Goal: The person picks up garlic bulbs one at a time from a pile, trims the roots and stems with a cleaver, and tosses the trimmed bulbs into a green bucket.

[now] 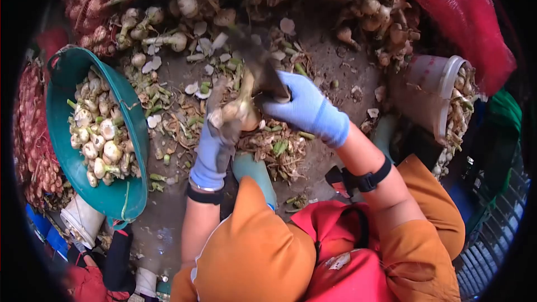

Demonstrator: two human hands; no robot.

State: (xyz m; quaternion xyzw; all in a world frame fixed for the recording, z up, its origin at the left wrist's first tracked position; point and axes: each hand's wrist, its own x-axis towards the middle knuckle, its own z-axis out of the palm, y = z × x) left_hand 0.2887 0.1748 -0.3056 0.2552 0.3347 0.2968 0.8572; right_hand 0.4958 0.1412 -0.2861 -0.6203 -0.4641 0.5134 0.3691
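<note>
the left hand (215,145), in a blue glove, is closed around a garlic bulb (235,113) held over the dirt floor; the right hand (305,106), also gloved, grips a blurred knife (263,70) whose blade meets the bulb; cut stems and skins (274,145) lie just below; a green basin (131,196) of trimmed garlic sits left; a tipped white bucket (430,92) right.
</note>
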